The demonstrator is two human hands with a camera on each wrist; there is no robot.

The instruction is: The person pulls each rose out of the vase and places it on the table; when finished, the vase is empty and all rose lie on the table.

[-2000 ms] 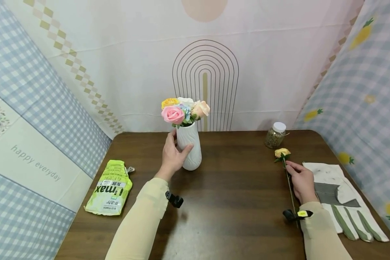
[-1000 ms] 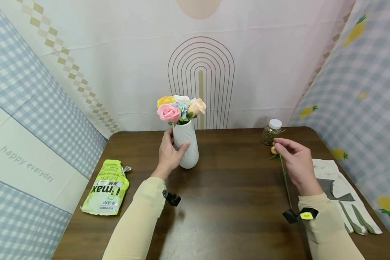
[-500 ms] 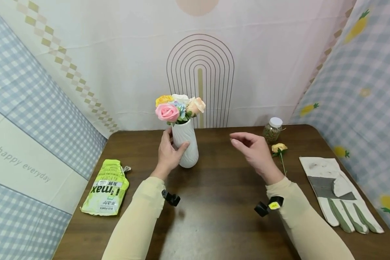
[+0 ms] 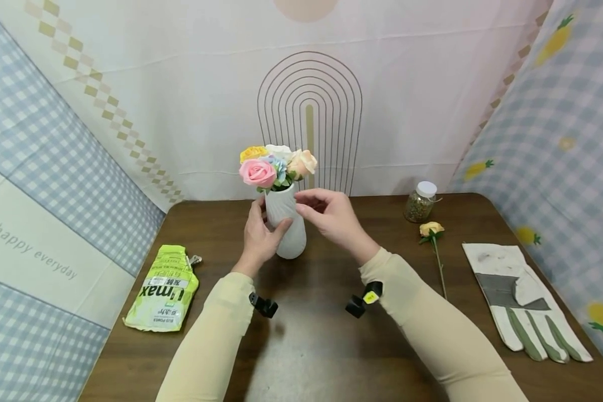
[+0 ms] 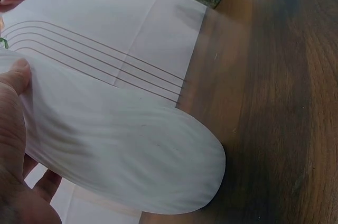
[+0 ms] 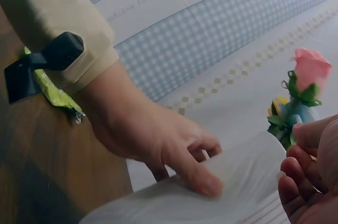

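My left hand point(image 4: 260, 240) grips the white ribbed vase point(image 4: 292, 244), thumb across its front and fingers round the far side. Out of the vase's mouth rise a pink rose point(image 4: 258, 173), a yellow rose point(image 4: 253, 153), a white rose point(image 4: 279, 150), a peach rose point(image 4: 303, 163) and small blue flowers point(image 4: 280, 167). My right hand point(image 4: 335, 219) is just right of the vase's upper part, fingers loosely bent, holding nothing. In the right wrist view its fingertips point(image 6: 302, 129) are beside the rim. A loose yellow rose point(image 4: 431, 228) with a long stem lies on the table, away from both hands.
On the brown table point(image 4: 321, 340) a green and white bag point(image 4: 163, 296) lies at left, with a metal clip beside it. A white-lidded jar point(image 4: 420, 204) stands at the back right. A white and grey work glove point(image 4: 512, 296) lies on the right.
My right hand has left the yellow rose lying at the right and moved leftward to the vase. My left hand has kept its grip on the vase; the head view shifted slightly.
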